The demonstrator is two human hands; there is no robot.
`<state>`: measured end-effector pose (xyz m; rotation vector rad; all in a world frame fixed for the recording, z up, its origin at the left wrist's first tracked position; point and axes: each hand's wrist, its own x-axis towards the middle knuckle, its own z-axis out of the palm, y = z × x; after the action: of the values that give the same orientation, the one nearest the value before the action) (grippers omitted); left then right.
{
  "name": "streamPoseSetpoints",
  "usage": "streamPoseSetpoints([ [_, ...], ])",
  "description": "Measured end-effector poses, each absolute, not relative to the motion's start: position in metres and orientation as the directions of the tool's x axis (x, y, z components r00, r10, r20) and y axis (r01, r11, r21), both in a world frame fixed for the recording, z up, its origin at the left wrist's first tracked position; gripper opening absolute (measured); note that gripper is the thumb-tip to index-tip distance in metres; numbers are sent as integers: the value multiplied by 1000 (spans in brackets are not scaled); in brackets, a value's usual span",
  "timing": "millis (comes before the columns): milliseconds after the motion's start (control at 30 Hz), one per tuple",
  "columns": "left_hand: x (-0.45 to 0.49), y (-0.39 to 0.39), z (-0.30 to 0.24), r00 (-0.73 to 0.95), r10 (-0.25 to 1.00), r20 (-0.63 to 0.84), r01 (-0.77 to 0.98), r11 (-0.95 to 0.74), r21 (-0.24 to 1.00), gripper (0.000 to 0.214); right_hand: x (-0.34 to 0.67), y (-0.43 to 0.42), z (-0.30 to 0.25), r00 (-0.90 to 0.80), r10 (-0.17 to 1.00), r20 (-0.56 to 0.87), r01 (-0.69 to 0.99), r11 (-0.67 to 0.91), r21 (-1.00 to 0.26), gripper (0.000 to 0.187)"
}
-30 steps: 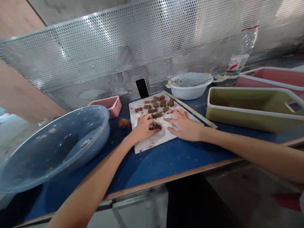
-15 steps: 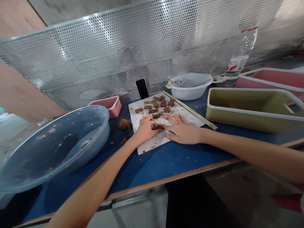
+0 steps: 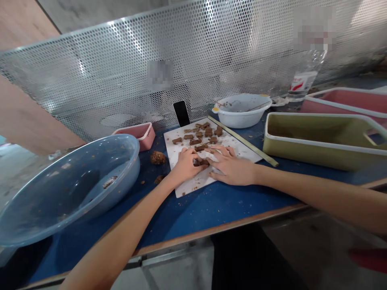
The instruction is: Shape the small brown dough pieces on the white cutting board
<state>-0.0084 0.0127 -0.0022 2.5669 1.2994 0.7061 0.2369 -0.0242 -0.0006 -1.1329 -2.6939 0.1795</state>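
My left hand (image 3: 185, 166) is curled round a small brown lump (image 3: 200, 162) of clay-like or dough-like material, thumb on the near side and fingers on the far side. The lump lies on a white board (image 3: 188, 188). My right hand (image 3: 235, 167) rests palm down with its fingers spread, a fingertip against the lump's right end. Beyond my fingers, several brown bone-shaped pieces (image 3: 195, 141) lie in loose rows. Another brown piece (image 3: 200, 148) sits just past my fingertips. Crumbs dot the board.
At left stands a large blue basin (image 3: 133, 161), a small pink bin (image 3: 147, 137) behind it. Brown chunks (image 3: 157, 157) lie beside the board. A flat stick (image 3: 244, 141) borders its right edge. A phone (image 3: 182, 113), white tub (image 3: 243, 119), green bin (image 3: 320, 151) and bottle (image 3: 303, 84) stand around.
My right hand has shifted very slightly, its fingers still spread by the lump. The left hand keeps its hold in the same spot.
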Motion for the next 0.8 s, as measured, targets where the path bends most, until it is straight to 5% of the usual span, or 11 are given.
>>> streamPoseSetpoints([
  [133,-8,10,-7,503,780,371,696,-621,361,21,240,-26,1,-673,683,283,670,725,-158,42],
  [433,-8,5,-6,471,672,572,611,-716,338,17,243,-15,0,-356,814,460,822,506,-259,35],
  [633,-9,0,2,330,671,664,506,-720,476,28,237,-30,5,-397,760,515,745,594,-303,62],
  [800,-7,-1,2,234,722,651,366,-686,629,29,237,-40,7,-514,656,553,689,700,-189,84],
])
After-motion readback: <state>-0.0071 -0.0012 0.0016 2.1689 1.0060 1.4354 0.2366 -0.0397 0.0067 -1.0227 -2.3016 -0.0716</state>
